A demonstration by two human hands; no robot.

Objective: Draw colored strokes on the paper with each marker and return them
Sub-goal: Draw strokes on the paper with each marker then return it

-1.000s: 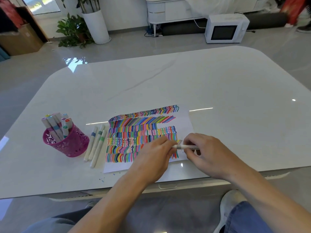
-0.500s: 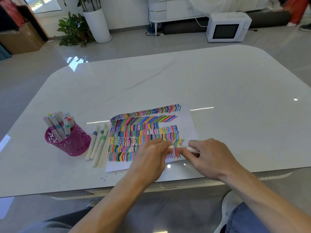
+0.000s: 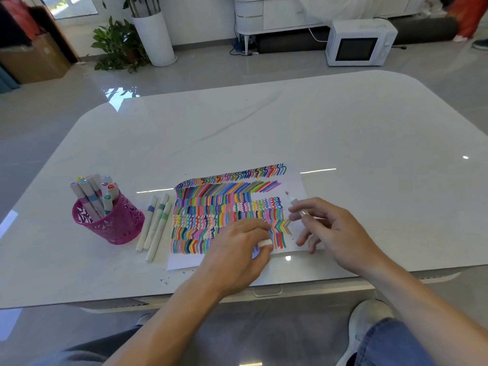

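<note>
Marker (image 3: 293,201) pinched in right hand (image 3: 332,233) fingers, cap (image 3: 264,243) clamped in left hand (image 3: 237,250); we lower nib onto blank paper (image 3: 295,184) beyond.

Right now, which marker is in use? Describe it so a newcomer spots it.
On the glossy white table, find the white paper covered in coloured strokes. At its right edge the right hand pinches a slim white marker. Unlike the three white markers lying left of the paper and those in the pink mesh cup, it alone is uncapped.
</note>
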